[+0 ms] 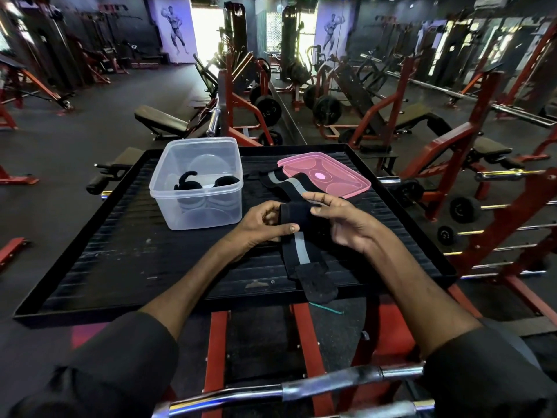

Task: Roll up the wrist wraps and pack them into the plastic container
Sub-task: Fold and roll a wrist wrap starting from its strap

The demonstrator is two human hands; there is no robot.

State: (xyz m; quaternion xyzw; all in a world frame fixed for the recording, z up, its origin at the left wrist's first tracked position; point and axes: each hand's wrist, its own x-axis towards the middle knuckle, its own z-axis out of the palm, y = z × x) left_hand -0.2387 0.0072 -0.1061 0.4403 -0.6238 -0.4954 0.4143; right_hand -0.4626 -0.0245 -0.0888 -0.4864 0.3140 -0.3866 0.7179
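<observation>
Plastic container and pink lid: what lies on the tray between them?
In the head view, one end of a grey-striped black wrist wrap lies between the plastic container and the pink lid.

A black ribbed bench (120, 251) stands amid red weight racks (461, 140), black plates (267, 108), a chrome bar (316, 384) nearest the viewer, and bodybuilder posters (176, 28) beyond.
</observation>
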